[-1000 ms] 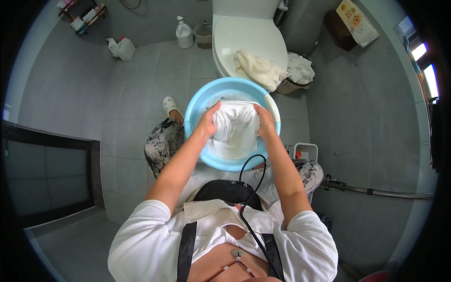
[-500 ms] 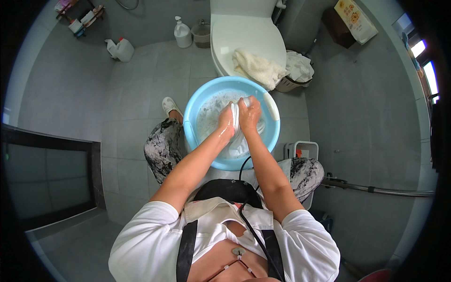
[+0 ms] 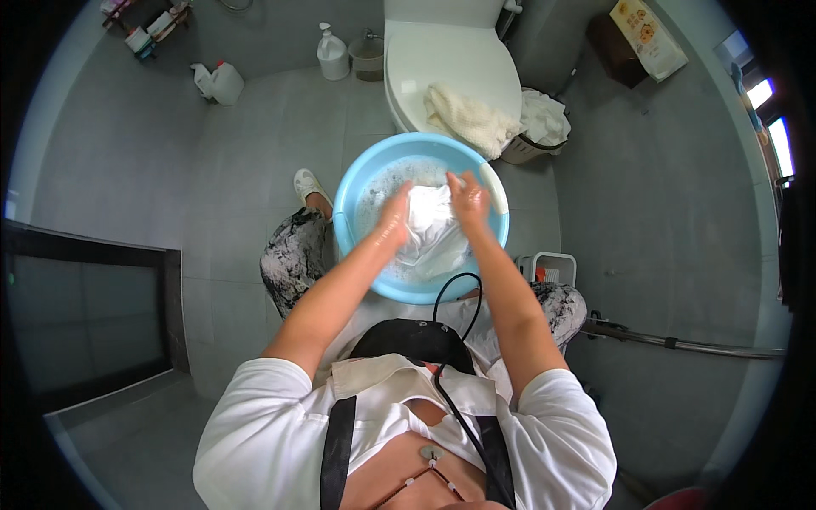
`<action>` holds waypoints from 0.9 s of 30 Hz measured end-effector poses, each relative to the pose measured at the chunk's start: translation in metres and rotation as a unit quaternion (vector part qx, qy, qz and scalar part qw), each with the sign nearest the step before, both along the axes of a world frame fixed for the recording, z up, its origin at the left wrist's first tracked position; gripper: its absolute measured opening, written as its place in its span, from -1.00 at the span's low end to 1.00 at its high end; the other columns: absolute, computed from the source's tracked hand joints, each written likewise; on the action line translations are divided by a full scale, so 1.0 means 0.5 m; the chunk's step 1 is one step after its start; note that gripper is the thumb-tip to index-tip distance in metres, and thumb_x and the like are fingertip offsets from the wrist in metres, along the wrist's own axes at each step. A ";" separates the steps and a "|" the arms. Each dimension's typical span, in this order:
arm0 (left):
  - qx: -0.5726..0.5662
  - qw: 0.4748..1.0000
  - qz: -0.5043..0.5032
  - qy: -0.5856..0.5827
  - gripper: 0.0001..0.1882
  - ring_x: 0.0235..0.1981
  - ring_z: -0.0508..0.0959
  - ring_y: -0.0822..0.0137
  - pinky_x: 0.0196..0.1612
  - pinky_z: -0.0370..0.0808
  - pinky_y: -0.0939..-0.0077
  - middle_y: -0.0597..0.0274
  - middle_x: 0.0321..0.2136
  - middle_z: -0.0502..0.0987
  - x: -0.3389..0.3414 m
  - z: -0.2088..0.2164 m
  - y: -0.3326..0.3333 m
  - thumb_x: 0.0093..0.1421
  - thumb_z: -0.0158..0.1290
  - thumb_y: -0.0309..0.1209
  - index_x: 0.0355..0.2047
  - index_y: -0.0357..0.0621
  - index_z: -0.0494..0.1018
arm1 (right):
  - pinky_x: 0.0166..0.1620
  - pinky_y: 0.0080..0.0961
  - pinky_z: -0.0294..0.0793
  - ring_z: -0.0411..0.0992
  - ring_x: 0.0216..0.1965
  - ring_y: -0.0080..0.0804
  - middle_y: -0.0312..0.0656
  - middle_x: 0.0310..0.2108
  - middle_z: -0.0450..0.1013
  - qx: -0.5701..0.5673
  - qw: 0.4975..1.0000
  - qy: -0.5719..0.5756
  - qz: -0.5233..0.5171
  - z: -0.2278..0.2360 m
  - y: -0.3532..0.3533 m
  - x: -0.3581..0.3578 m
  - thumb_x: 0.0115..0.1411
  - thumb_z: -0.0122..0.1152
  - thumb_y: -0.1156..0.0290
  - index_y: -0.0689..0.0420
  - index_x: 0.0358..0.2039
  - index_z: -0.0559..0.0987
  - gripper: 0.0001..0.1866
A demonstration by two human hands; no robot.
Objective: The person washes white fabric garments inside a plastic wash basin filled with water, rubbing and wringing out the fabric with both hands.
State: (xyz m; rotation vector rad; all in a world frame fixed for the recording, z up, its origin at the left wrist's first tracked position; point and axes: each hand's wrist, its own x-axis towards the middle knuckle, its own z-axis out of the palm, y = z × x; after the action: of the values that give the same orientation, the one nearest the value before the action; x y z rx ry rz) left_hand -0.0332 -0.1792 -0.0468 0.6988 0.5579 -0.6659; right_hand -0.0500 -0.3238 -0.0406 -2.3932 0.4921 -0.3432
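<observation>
A wet white cloth (image 3: 431, 219) is stretched between my hands over a light blue basin (image 3: 348, 183) of sudsy water (image 3: 387, 191). My left hand (image 3: 395, 214), a little blurred, is closed on the cloth's left edge. On the other side my right hand (image 3: 470, 202) grips the upper right edge, wet and with fingers bent. The lower part of the cloth hangs down into the suds. What fibre or garment it is cannot be made out.
Beyond the basin stands a white toilet (image 3: 450, 64) with a cream towel (image 3: 467, 119) on its lid. A laundry basket (image 3: 527, 151) is beside it. A pump bottle (image 3: 332, 55) and a white jug (image 3: 219, 83) stand farther off. A black cable (image 3: 438, 391) loops near the basin's front rim.
My hands have moved apart, the right one shifting to the right and the left one slightly left. The cloth, bunched between them before, is now spread out.
</observation>
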 end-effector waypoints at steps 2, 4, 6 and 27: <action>0.084 0.995 0.055 -0.013 -0.59 -0.32 0.46 0.19 -0.31 0.43 0.33 0.07 -0.31 0.42 0.023 0.014 0.056 0.11 -0.10 -0.20 -0.18 -0.30 0.27 | -0.41 -0.23 0.29 0.38 -0.45 -0.01 0.08 -0.58 0.38 0.001 0.999 0.031 0.021 0.008 -0.029 0.000 0.00 0.12 0.16 0.21 -0.46 0.40 -0.67; 0.198 0.978 0.020 -0.066 -0.58 -0.24 0.43 0.19 -0.23 0.41 0.36 0.09 -0.27 0.40 0.033 -0.007 0.079 0.10 -0.08 -0.19 -0.13 -0.23 0.23 | -0.30 -0.26 0.32 0.37 -0.35 -0.03 0.05 -0.43 0.39 0.041 0.998 0.014 0.052 -0.009 -0.032 0.002 -0.03 0.14 0.14 0.14 -0.38 0.42 -0.67; 0.351 0.915 -0.086 -0.177 -0.52 -0.08 0.33 0.16 -0.09 0.33 0.37 0.06 -0.14 0.29 0.036 -0.059 0.094 0.05 -0.01 -0.26 -0.02 -0.05 0.16 | -0.21 -0.28 0.33 0.34 -0.24 -0.07 0.01 -0.27 0.35 0.030 0.992 0.002 0.121 -0.017 -0.025 -0.005 -0.05 0.16 0.14 0.06 -0.28 0.43 -0.64; 0.621 0.385 -0.505 -0.459 -0.62 -0.20 0.44 0.11 -0.14 0.35 0.28 0.04 -0.20 0.42 0.042 -0.073 0.076 0.01 -0.14 -0.47 -0.10 -0.06 0.33 | -0.13 -0.37 0.35 0.37 -0.19 -0.17 -0.06 -0.18 0.37 -0.198 0.909 0.218 0.296 -0.067 -0.037 -0.010 -0.08 0.06 0.45 0.05 -0.24 0.48 -0.70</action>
State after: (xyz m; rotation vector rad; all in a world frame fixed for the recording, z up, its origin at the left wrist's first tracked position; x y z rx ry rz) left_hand -0.0121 -0.1413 -0.0834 2.7864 -0.7741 -0.6988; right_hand -0.0548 -0.3425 -0.0743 -2.8732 -0.1576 0.4124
